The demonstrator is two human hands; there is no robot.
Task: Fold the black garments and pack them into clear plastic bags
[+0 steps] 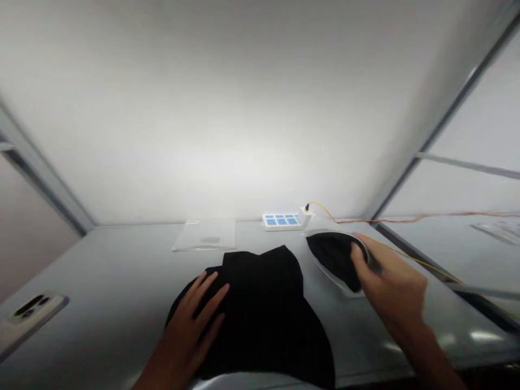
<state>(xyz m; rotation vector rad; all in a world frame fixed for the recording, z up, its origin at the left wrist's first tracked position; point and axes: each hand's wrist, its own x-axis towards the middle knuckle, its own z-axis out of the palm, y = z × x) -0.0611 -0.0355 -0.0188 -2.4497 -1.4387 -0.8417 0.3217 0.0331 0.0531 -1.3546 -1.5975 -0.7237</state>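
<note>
My left hand (189,325) lies with its fingers spread on the left part of a black cloth piece (268,309). The cloth is spread on the table in front of me, its notched upper edge pointing away. My right hand (390,281) is closed round the right side of an iron-shaped black item with a white rim (333,254). Its pointed end faces the far left, and my thumb lies over it. The item is to the right of the cloth, apart from it. My palm hides its grip, and blur leaves its exact kind unclear.
A white power strip (282,221) stands by the back wall with a white adapter (306,218) and a yellow cord (323,208) running right. A flat white packet (207,234) lies at back left. A phone (30,319) is at far left. Metal frame posts border both sides.
</note>
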